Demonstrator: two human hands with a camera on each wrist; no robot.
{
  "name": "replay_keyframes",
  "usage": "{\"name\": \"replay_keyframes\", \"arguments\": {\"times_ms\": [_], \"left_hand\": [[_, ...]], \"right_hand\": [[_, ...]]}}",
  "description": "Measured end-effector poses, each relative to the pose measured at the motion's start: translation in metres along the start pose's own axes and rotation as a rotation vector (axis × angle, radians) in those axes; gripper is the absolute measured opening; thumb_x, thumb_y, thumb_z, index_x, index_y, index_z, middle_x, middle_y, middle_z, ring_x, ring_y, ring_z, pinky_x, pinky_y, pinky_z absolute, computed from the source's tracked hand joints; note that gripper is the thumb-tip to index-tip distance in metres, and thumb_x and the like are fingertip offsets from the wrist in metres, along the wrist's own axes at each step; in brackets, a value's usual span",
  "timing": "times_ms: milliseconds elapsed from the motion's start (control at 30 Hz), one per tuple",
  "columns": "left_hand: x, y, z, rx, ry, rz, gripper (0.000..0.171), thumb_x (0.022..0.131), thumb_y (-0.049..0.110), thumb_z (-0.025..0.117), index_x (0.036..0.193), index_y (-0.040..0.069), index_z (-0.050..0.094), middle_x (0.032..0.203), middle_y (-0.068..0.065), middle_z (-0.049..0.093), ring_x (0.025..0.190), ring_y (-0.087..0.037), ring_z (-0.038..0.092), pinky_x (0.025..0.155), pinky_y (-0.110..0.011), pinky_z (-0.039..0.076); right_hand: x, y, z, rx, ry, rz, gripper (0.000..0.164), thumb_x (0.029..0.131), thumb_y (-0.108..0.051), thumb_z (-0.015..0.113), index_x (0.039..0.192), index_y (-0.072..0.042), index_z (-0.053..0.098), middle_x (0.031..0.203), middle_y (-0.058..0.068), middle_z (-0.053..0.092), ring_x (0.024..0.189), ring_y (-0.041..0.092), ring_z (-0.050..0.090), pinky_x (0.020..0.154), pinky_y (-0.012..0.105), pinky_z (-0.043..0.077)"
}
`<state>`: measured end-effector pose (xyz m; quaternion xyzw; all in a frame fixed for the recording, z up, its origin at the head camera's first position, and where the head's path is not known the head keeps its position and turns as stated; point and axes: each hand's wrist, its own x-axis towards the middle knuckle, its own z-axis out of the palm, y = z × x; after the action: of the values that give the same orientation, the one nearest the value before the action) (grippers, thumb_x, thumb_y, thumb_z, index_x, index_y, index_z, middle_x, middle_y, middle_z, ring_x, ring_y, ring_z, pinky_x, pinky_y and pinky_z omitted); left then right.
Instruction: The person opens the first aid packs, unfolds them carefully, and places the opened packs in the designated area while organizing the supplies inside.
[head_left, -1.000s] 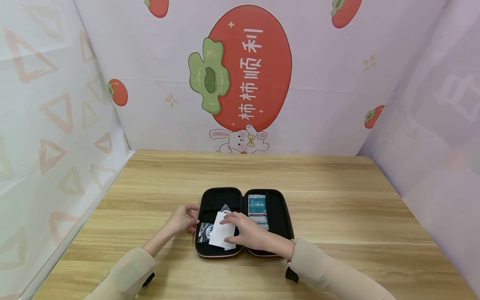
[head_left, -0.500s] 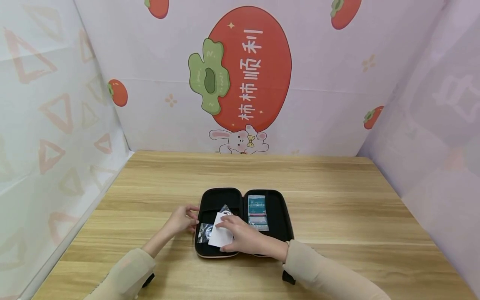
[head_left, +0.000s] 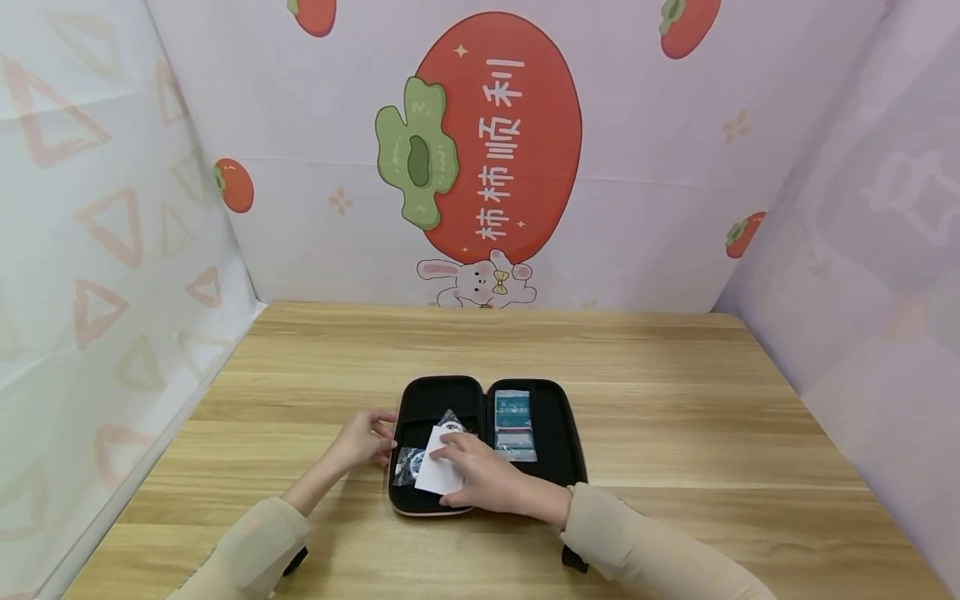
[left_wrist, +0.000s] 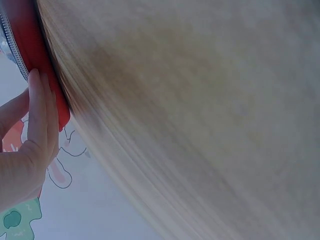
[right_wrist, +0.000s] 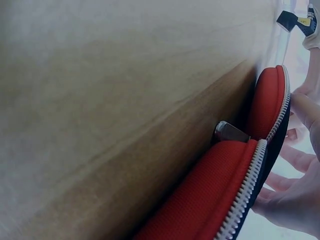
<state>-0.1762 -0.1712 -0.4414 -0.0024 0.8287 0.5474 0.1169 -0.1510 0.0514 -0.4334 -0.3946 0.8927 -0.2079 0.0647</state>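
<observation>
A zippered red case with a black inside lies open flat on the table. My left hand is at its left side; in the left wrist view, straight fingers rest against the red wall beside the zipper. Over the left half, my right hand lies on a white card, fingers spread across it and thumb near its lower right. The hand hides part of the card. Clear packets with round dark-and-white contents lie beside and above the card. A teal-and-white packet sits in the right half.
The wooden table extends around the case. Behind stands a patterned cloth backdrop, with cloth walls at both sides. A metal zipper pull stands out between the two halves in the right wrist view.
My right hand has shifted slightly left and down onto the white card, and covers more of its right side. A second white edge under the card is now hidden. My left hand stays put.
</observation>
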Motion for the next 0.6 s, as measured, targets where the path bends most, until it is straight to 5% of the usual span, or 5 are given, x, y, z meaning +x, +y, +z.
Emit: {"name": "replay_keyframes", "arguments": {"times_ms": [600], "left_hand": [[0.0, 0.0004, 0.0003, -0.002, -0.001, 0.011, 0.039, 0.073, -0.019, 0.051, 0.111, -0.019, 0.043, 0.077, -0.02, 0.052, 0.055, -0.016, 0.055, 0.05, -0.033, 0.055]], "right_hand": [[-0.0045, 0.002, -0.0046, 0.076, 0.084, -0.035, 0.038, 0.084, -0.029, 0.055, 0.118, -0.012, 0.055, 0.123, 0.006, 0.048, 0.115, 0.018, 0.043, 0.094, 0.028, 0.042]]}}
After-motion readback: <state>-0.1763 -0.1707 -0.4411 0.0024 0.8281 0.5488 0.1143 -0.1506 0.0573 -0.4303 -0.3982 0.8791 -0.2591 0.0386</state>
